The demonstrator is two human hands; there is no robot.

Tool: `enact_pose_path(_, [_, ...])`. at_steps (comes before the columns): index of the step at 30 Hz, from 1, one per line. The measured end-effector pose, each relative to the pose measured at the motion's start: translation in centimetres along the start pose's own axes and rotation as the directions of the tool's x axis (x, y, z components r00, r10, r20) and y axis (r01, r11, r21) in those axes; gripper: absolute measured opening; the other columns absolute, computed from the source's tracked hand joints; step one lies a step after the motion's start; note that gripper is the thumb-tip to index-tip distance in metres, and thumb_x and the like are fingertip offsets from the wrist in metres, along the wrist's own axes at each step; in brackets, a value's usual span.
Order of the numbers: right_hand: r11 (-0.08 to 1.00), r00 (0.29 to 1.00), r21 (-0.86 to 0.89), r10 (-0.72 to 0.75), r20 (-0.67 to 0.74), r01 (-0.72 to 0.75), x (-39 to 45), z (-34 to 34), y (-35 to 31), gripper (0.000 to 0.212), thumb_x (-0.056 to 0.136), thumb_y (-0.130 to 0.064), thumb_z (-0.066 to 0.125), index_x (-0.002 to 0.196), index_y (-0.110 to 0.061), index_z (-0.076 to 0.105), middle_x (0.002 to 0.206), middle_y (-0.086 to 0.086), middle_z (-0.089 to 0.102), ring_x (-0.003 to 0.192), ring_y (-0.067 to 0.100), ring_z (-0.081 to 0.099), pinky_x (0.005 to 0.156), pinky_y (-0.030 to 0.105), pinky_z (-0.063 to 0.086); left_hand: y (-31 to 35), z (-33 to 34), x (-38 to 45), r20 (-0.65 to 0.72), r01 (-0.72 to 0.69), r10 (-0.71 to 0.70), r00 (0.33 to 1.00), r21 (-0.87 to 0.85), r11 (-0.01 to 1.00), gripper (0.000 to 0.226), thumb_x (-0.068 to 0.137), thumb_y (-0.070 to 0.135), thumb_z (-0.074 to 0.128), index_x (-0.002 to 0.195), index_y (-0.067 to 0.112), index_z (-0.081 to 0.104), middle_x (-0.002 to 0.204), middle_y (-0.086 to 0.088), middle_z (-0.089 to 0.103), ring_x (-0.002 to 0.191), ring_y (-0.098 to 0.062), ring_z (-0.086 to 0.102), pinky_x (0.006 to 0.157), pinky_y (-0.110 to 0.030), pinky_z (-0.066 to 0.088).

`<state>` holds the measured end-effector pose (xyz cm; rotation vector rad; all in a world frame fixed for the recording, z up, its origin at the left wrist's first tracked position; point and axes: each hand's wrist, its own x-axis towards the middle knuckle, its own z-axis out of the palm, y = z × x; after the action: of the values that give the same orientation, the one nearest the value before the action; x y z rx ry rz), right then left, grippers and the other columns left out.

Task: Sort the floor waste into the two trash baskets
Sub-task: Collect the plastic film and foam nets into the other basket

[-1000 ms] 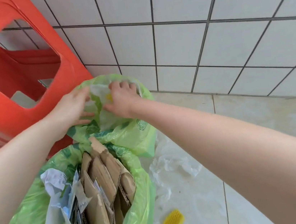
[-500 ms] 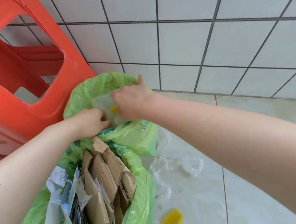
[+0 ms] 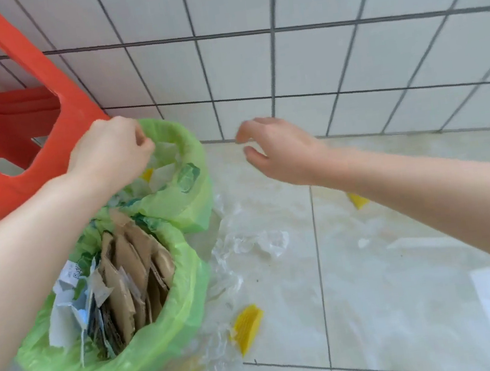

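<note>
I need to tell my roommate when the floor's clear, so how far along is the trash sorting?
Partly done. The near basket is packed with cardboard and paper, and the far basket holds clear plastic. Both hands look empty: the left hand is closed over the far basket, the right hand open above the floor. Left to pick up: crumpled clear plastic and yellow pieces.

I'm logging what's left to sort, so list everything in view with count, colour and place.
near basket: 1, green liner, lower left, holds cardboard and paper
far basket: 1, green liner, by the wall, holds clear plastic
yellow pieces: 2 clear, on floor; other under right forearm
clear plastic film: several, crumpled, floor beside baskets
stool: 1, red, upper left
left hand: closed, at far basket's rim
right hand: open, empty, above floor
</note>
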<state>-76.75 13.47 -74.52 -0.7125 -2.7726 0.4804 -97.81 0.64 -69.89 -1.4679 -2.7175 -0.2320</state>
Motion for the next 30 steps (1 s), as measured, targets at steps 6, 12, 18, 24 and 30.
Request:
enact_pose_path(6, [0.935, 0.929, -0.032, 0.355, 0.101, -0.354, -18.7, -2.1, 9.0, 0.028, 0.094, -0.021, 0.045, 0.120, -0.013, 0.052, 0.124, 0.006, 0.059, 0.118, 0.027, 0.051, 0.097, 0.033, 0.040, 12.8, 2.9, -4.8, 0.006, -0.230, 0.237, 0.972, -0.215, 0.949, 0.016, 0.083, 0.024, 0.054, 0.088, 0.017, 0.067, 0.095, -0.015, 0.069, 0.095, -0.034, 0.062, 0.083, -0.041, 0.051])
enact_pose_path(12, [0.851, 0.832, -0.052, 0.522, 0.186, -0.522, -32.4, -3.2, 12.6, 0.029, 0.095, -0.023, 0.043, 0.121, -0.015, 0.050, 0.118, 0.001, 0.060, 0.115, 0.024, 0.053, 0.095, 0.037, 0.044, 24.1, 8.4, -12.2, 0.205, -0.259, 0.342, 0.917, -0.344, 0.902, 0.012, 0.081, 0.025, 0.056, 0.089, 0.020, 0.065, 0.094, -0.008, 0.069, 0.094, -0.029, 0.062, 0.081, -0.035, 0.050])
enact_pose_path(18, [0.739, 0.727, -0.027, 0.667, 0.162, -0.673, -41.7, -4.7, 14.9, 0.031, 0.095, -0.024, 0.044, 0.124, -0.013, 0.049, 0.120, 0.002, 0.059, 0.117, 0.023, 0.049, 0.095, 0.038, 0.043, 30.6, 11.2, -17.7, 0.359, -0.346, 0.439, 0.823, -0.296, 0.890, 0.022, 0.082, 0.028, 0.054, 0.102, 0.022, 0.062, 0.103, -0.004, 0.069, 0.102, -0.028, 0.061, 0.087, -0.036, 0.050])
enact_pose_path(24, [0.603, 0.593, -0.020, 0.790, 0.155, -0.798, -48.0, -4.5, 18.4, 0.035, 0.094, -0.023, 0.047, 0.127, -0.010, 0.048, 0.125, 0.008, 0.054, 0.117, 0.030, 0.049, 0.095, 0.039, 0.042, 34.7, 12.5, -17.5, 0.428, -0.480, 0.517, 0.741, -0.200, 0.854, 0.024, 0.083, 0.027, 0.050, 0.104, 0.020, 0.059, 0.107, -0.004, 0.066, 0.101, -0.030, 0.061, 0.085, -0.038, 0.051])
enact_pose_path(30, [0.481, 0.458, -0.083, 0.866, 0.202, -0.873, -46.7, -3.9, 20.8, 0.052, 0.097, -0.029, 0.046, 0.139, -0.002, 0.031, 0.137, 0.015, 0.041, 0.122, 0.035, 0.043, 0.099, 0.038, 0.034, 36.5, 14.9, -14.4, 0.473, -0.502, 0.527, 0.706, -0.191, 0.844, 0.041, 0.086, 0.028, 0.055, 0.124, 0.015, 0.049, 0.129, -0.008, 0.051, 0.122, -0.029, 0.046, 0.099, -0.040, 0.042])
